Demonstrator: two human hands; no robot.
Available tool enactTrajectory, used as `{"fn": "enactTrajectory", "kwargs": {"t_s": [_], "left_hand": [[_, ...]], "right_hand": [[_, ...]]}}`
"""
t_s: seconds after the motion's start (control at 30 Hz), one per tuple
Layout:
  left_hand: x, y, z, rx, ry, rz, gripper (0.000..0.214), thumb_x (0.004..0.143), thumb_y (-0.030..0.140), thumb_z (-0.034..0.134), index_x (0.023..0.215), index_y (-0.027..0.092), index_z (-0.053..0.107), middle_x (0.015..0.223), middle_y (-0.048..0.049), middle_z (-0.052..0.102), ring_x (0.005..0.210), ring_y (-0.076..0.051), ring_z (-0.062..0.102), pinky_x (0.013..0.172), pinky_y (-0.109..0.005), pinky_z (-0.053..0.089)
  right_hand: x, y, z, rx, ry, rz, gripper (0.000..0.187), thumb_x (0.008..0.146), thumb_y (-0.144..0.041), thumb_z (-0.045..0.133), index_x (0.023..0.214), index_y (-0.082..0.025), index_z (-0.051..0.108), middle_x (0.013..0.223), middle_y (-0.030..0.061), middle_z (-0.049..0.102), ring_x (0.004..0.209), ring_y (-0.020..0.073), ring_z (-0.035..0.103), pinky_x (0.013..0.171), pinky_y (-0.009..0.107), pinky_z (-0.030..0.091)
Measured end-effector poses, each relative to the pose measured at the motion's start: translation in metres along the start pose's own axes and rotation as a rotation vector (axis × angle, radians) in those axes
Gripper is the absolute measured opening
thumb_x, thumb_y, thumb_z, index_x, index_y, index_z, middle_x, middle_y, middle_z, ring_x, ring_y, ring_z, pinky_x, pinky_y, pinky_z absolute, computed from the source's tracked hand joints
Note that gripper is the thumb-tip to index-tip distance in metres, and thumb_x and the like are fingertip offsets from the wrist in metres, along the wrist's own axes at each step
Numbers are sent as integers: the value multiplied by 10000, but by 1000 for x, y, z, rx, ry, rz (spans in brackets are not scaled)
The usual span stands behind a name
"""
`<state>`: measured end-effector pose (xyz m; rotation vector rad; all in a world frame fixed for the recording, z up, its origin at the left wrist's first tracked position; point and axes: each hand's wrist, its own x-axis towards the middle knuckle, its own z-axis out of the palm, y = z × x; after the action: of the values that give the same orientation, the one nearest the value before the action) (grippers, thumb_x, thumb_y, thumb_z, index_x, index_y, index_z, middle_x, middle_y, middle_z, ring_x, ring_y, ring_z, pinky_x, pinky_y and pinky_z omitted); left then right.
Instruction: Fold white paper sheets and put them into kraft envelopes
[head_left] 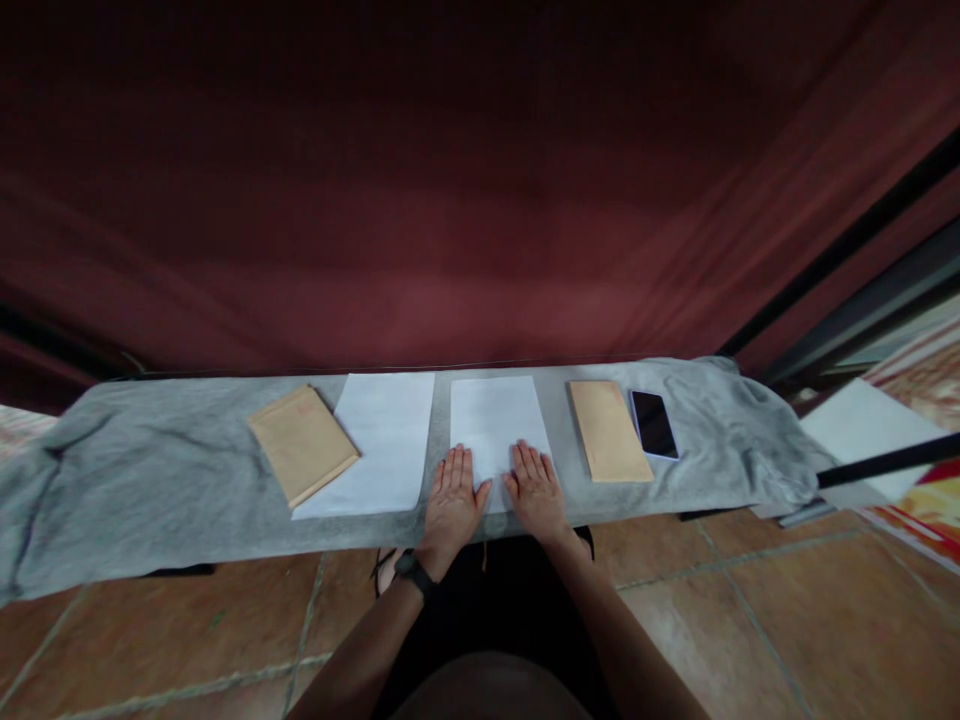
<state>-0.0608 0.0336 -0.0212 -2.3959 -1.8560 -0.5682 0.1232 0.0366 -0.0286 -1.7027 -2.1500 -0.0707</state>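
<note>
Paper sheet (495,408) (likely light, limp) lies beneath our left hand (453,500) and right hand (536,492), fingers flat, nearly together, thumbs out; we'd grip far corners.

White sheet (493,412) flat on cloth (172,480)

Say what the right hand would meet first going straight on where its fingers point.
The right hand would slide over the white sheet under it, then a strip of grey cloth; the first thing in its way is probably the red backdrop, though depth there is unclear.
</note>
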Motion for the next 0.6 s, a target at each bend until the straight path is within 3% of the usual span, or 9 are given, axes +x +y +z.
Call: {"fn": "enactTrajectory", "kwargs": {"t_s": [0.17,0.37,0.6], "left_hand": [[0,-1,1,18,-12,-9,672,1021,469,344,1521,21,360,1562,-221,390,1481,-326,335,1195,-524,323],[6,0,1,31,19,-13,640,1035,447,319,1500,14,390,1539,-240,424,1477,-337,341,1200,-549,307],[40,40,11,-49,-72,110,647,1038,433,307,1547,35,290,1583,-211,369,1502,-287,294,1221,-500,297]], "right_hand": [[-11,20,-2,-48,56,26,564,1058,-386,368,1542,-95,364,1555,168,441,1443,282,404,1189,474,287],[-16,25,-1,-57,71,45,568,1055,-389,370,1537,-89,375,1549,170,450,1427,294,427,1186,471,289],[-15,22,-3,-66,84,38,549,1050,-365,366,1508,-67,419,1541,175,460,1427,287,425,1191,469,279]]}}
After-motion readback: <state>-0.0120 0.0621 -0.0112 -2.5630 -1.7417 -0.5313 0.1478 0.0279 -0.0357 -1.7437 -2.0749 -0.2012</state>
